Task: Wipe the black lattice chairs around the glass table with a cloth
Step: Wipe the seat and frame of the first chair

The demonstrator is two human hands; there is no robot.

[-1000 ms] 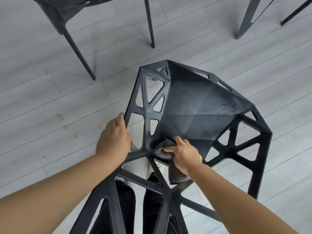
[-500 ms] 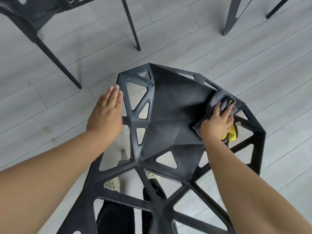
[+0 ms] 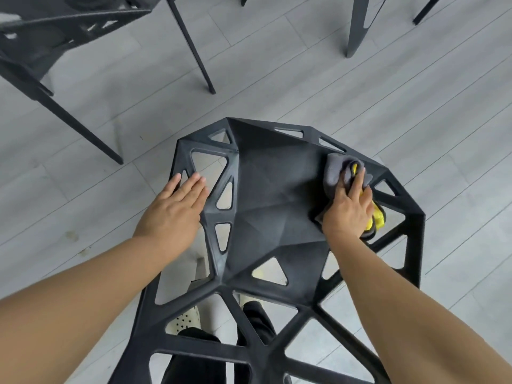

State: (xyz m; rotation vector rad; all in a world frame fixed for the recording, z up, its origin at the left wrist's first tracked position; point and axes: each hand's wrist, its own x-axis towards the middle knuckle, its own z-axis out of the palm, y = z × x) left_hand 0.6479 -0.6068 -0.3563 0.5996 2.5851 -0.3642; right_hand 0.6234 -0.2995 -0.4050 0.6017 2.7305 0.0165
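Head camera looks straight down on one black lattice chair (image 3: 271,206), seen from behind its backrest. Its seat is a solid faceted shell of matt black, folded into shallow triangular planes, and the rim and back are open struts framing triangular and trapezoid holes. A second chair (image 3: 55,31) of the same black lattice stands at the upper left, only partly in frame, and two dark legs (image 3: 357,26) cross the upper right corner.

One cloth (image 3: 335,173), soft grey with a yellow side, lies bunched on the right edge of the seat. The right hand (image 3: 349,212) presses it down with fingers laid nearly straight across it, and yellow folds poke out under the palm. The left hand (image 3: 177,209) rests flat on the chair's left rim, fingers straight and together, holding nothing.

Pale grey wood-grain planks form the floor (image 3: 304,79). Through the backrest holes show a cream perforated shoe (image 3: 185,320) and dark trousers (image 3: 194,356).
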